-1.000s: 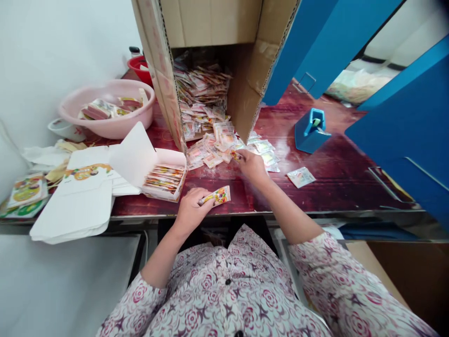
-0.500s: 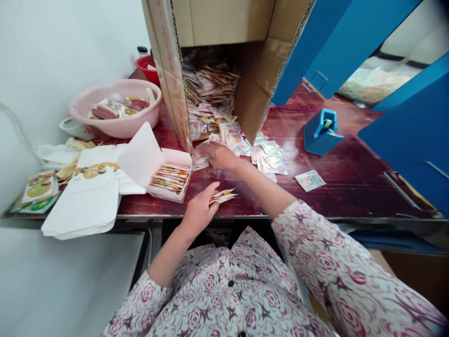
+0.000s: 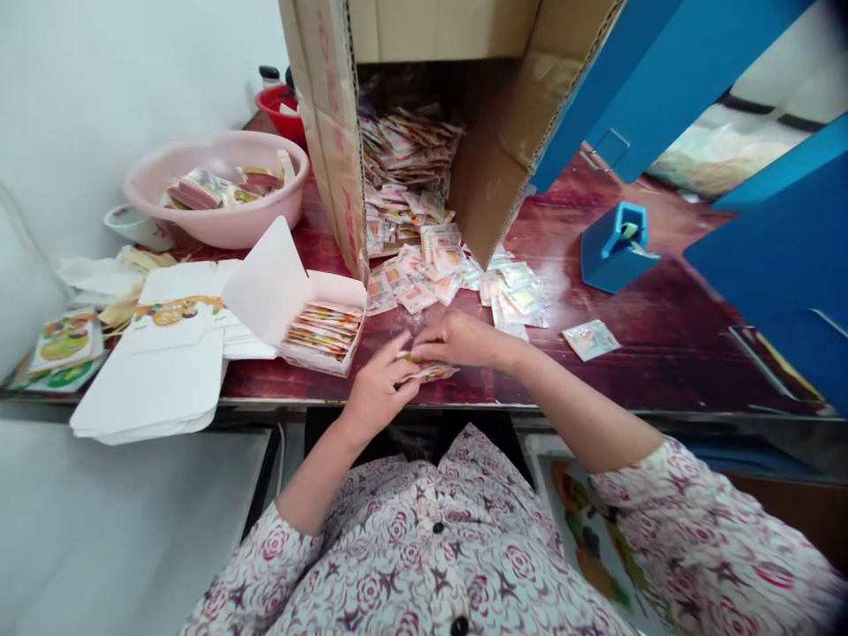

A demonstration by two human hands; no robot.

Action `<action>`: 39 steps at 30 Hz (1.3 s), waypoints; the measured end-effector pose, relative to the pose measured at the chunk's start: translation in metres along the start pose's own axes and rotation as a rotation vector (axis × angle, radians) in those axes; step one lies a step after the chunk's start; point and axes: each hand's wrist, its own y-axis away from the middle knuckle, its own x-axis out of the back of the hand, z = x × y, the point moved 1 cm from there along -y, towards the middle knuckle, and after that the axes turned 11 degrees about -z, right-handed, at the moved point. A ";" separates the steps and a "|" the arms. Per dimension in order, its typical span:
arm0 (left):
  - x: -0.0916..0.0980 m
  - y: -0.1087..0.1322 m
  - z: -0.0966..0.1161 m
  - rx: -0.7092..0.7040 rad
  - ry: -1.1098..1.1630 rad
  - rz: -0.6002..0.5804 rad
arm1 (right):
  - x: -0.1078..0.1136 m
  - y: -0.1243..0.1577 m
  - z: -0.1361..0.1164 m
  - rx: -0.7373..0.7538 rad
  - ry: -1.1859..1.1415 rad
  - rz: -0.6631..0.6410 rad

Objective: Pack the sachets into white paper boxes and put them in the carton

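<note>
Close to the table's front edge, my left hand [image 3: 381, 389] is closed around a few small packets [image 3: 434, 373], which stick out to the right of its fingers. My right hand [image 3: 464, 340] meets it from the right, its fingers pinched at the top of this little stack; whatever packet it grips is mostly covered. Just left of the hands, an open white box [image 3: 358, 305] holds a row of packets [image 3: 322, 331] standing on edge. Behind the hands, loose clear packets [image 3: 419, 269] spill from a large cardboard carton [image 3: 331, 132] lying on its side with more packets inside.
Flat white cartons [image 3: 152, 380] are stacked at the left, overhanging the table edge. Behind them stand a pink basin [image 3: 218, 225], a white bowl [image 3: 142, 231] and a red bowl [image 3: 284, 124]. A blue tape dispenser [image 3: 606, 261] and a single packet [image 3: 591, 340] are at the right.
My right hand has come back from the loose packets at the carton's mouth to the stack in my left hand. My left hand has stayed almost in place, still gripping its packets.
</note>
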 end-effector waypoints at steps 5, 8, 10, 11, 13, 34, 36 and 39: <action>0.003 -0.002 0.006 -0.015 0.053 -0.062 | 0.013 -0.037 0.005 -0.326 0.239 0.281; 0.002 0.000 0.007 0.145 0.027 -0.084 | 0.014 -0.061 0.011 -0.408 0.387 0.232; 0.001 0.002 0.006 0.218 0.007 -0.109 | 0.012 -0.066 0.017 -0.411 0.398 0.221; 0.001 0.002 0.006 0.224 0.003 -0.123 | 0.012 -0.065 0.021 -0.406 0.377 0.231; 0.001 0.002 0.006 0.206 0.016 -0.144 | 0.013 -0.057 0.029 -0.398 0.295 0.288; 0.006 0.003 0.005 0.228 0.036 -0.139 | 0.024 -0.071 0.030 -0.307 0.340 0.276; 0.007 0.001 0.005 0.220 -0.004 -0.152 | 0.027 -0.082 0.034 -0.421 0.396 0.247; 0.006 -0.001 0.004 0.153 -0.027 -0.166 | 0.027 -0.073 0.037 -0.438 0.311 0.344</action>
